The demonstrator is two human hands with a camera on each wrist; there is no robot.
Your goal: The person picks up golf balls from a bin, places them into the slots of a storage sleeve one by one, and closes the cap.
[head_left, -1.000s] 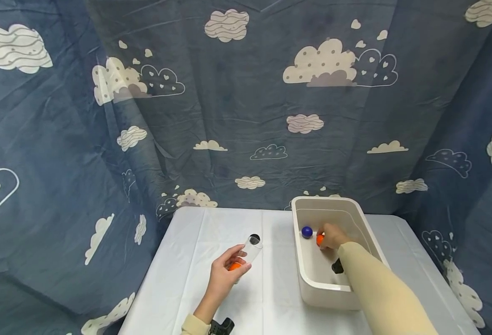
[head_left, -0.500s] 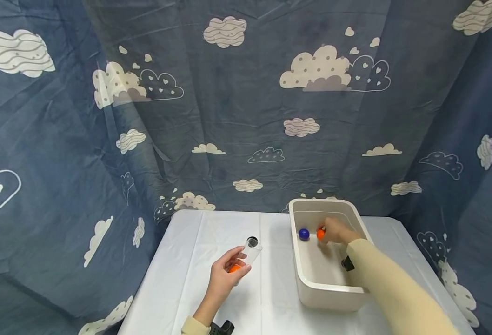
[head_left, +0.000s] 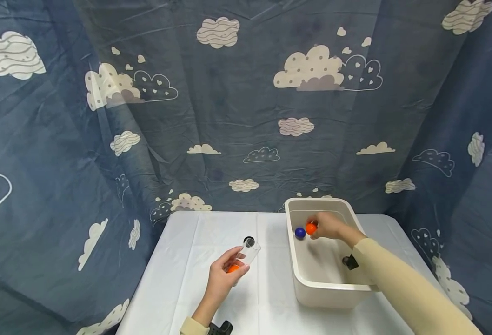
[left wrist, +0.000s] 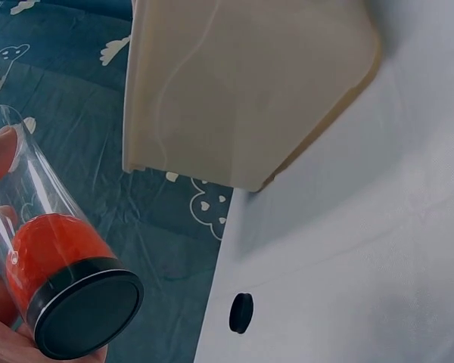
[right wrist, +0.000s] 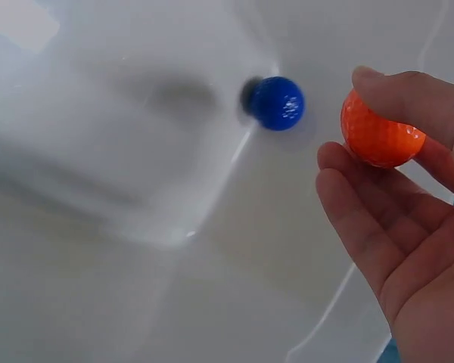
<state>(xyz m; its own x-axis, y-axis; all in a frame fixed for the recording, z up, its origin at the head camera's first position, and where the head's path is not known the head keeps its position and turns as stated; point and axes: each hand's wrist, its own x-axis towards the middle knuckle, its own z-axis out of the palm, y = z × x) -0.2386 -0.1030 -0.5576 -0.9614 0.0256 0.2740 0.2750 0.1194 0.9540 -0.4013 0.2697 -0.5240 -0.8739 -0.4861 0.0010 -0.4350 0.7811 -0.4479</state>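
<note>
My left hand [head_left: 222, 277] holds a clear plastic tube [left wrist: 57, 189] tilted over the table, fingers and thumb around its wall. Inside the tube, an orange ball [left wrist: 49, 246] sits against the black end cap [left wrist: 87, 314]. In the bin, my right hand [head_left: 329, 226] pinches an orange golf ball [right wrist: 378, 140] between thumb and fingers. Close beside it a blue ball [right wrist: 278, 103] lies on the bin floor, near the left wall.
The deep off-white bin [head_left: 329, 296] stands on the right of the white-covered table [head_left: 187, 260]. A loose black cap [left wrist: 242, 312] lies on the table beyond the tube. A dark blue cloud-print curtain [head_left: 229, 107] hangs behind and at the sides.
My right hand has raised the orange golf ball from low in the bin to beside the blue ball, in the head view. The left hand keeps its hold on the tube.
</note>
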